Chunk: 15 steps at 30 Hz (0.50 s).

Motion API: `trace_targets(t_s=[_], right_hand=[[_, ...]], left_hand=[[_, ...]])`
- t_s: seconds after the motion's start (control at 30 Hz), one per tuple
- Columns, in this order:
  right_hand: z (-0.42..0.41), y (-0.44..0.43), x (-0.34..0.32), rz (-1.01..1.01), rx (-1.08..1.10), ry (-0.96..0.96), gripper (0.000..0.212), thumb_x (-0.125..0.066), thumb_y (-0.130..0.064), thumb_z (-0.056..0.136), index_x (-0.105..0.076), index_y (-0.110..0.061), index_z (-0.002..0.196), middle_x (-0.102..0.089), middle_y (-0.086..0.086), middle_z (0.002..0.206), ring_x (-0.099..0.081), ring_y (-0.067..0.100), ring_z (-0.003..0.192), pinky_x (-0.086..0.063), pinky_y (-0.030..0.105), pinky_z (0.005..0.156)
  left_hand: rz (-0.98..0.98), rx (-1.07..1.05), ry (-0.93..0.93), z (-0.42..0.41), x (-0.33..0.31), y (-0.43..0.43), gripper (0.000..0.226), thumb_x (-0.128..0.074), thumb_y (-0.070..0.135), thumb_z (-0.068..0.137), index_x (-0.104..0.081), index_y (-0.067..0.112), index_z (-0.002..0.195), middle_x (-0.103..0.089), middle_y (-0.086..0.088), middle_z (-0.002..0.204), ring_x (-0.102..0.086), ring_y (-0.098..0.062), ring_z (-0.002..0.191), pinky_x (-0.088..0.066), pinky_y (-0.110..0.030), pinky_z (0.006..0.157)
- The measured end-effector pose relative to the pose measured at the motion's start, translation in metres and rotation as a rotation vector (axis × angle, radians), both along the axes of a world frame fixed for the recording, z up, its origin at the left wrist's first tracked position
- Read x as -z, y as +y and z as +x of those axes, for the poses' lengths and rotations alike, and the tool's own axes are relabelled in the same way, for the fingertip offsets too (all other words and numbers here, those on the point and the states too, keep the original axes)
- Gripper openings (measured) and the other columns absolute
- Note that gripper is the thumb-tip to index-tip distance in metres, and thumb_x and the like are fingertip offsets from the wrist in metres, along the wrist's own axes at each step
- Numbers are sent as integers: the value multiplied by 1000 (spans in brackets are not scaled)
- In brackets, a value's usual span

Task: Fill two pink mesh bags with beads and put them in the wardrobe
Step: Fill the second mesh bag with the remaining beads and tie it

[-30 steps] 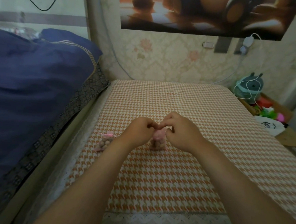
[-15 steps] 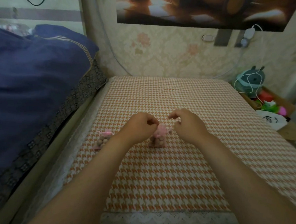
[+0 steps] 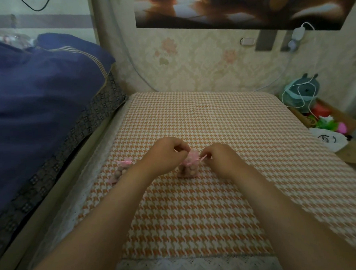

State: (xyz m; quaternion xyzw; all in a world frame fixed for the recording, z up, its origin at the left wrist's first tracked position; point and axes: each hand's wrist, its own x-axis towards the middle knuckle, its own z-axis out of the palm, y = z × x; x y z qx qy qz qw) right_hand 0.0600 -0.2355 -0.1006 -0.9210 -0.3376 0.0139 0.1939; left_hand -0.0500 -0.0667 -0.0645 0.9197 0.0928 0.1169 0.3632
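Two hands [image 3: 165, 154] [image 3: 221, 161] pinching drawstrings [image 3: 203, 157], two pink bags [image 3: 188, 169] [image 3: 122, 171]

One view only — a wide-angle camera on the person's head, facing forward and down along both forearms. It sits close over the counter [image 3: 198, 216], centred on the bag [image 3: 188, 166] between left hand [image 3: 165, 154] and right hand [image 3: 223, 161]; the wall [image 3: 200, 67] closes the far side, the bed [image 3: 37, 111] the left.

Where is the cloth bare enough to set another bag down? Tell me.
Widest bare patch: checked cloth from the centre bag back to the wall. Also bare: its right side, toward the cluttered box. Crowded: the centre bag, pinched by left hand and right hand, with the left bag beside it.
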Motion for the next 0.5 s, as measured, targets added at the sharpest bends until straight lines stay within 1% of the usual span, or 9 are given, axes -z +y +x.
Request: trace_targets(t_s=[0.03,0.1,0.17,0.23,0.3,0.37,0.43,0.5], right_hand=[[-1,-2,-5,71,30,-3,21,-62,-18,94,-76,-24,109,-72,-2,109,-66,19,100,-53,36,88],[-3,-4,-19,226,97,-11,19,-65,-23,93,-74,-25,109,-73,-7,106,-66,14,96,-53,34,89],[-8,-4,-35,374,115,3,15,-71,-27,90,-74,-26,105,-72,-12,99,-62,2,84,-52,28,84],[-16,-1,-48,474,71,38,12,-75,-29,86,-75,-29,99,-71,-16,91,-58,-7,71,-50,22,78],[-27,1,-55,483,6,64,11,-78,-30,83,-75,-31,94,-71,-19,86,-57,-10,67,-51,20,74],[-37,3,-56,446,-50,56,10,-78,-32,82,-75,-32,92,-72,-21,86,-57,-9,67,-50,20,70],[-44,3,-54,370,-90,8,11,-76,-37,84,-75,-33,94,-71,-22,88,-57,-12,69,-44,17,66],[-47,3,-50,268,-126,-41,14,-74,-41,85,-76,-36,98,-72,-23,92,-55,-13,69,-40,15,65]], left_hand=[[-2,5,-1,-1,0,0,17,-62,21,89,-74,25,98,-67,17,91,-58,7,77,-41,-9,65],[-10,16,2,-2,-1,0,17,-62,21,89,-74,25,100,-68,15,94,-60,5,80,-44,-11,67],[-17,23,11,-3,-1,1,18,-61,23,89,-74,27,101,-69,14,95,-61,3,83,-47,-13,71],[-24,31,19,-2,-1,1,18,-61,24,89,-73,28,102,-68,15,95,-61,3,82,-46,-14,70],[-28,42,18,-4,-1,1,19,-61,24,89,-72,28,103,-68,16,93,-60,4,82,-45,-13,69],[-40,46,17,-5,0,1,19,-61,23,88,-72,28,103,-68,16,92,-61,4,81,-45,-13,69],[-38,55,19,-7,-1,1,19,-61,22,87,-72,27,101,-68,15,90,-63,0,82,-49,-18,71],[-33,84,23,-9,-2,1,21,-61,20,85,-73,28,101,-69,16,89,-64,0,85,-52,-23,75]])
